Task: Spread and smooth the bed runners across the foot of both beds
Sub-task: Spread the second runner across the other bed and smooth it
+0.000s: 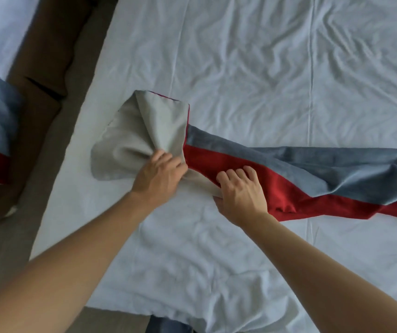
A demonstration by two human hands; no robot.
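We've got the left hand [159,173] pinching the runner [300,179] at its flipped grey end, right hand [239,191] gripping its edge just beside; the runner's length trails rightward across the bed [264,68].

Both forearms are bare from the bottom edge of the frame up to the wrists, with no sleeve, cuff or watch on either. The left hand [159,175] and the right hand [240,191] wear no gloves or rings (as far as the backs of the hands show), and the fingers [248,170] are uncovered.
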